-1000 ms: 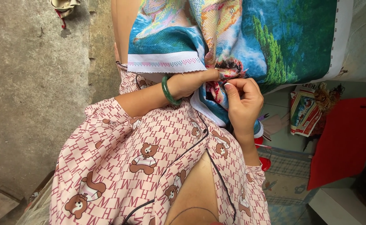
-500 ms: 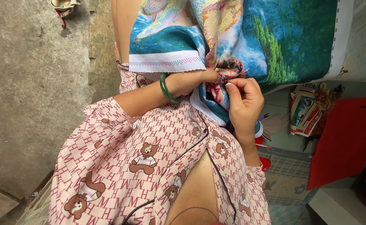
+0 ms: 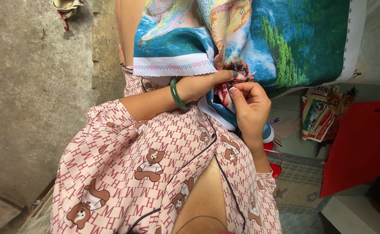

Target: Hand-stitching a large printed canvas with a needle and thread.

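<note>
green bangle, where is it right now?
Head view, centre: the green bangle sits on the left wrist, just below the white edge of the embroidered cloth and left of the right hand.

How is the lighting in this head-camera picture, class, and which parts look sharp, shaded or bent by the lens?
Head view: soft, even daylight with no glare; the embroidered cloth and both hands, left hand and right hand, are sharp. Head view: the fold of cloth between the fingers is in shadow. Head view: the red bag and concrete wall lean outward, which suggests wide-angle distortion.
</note>
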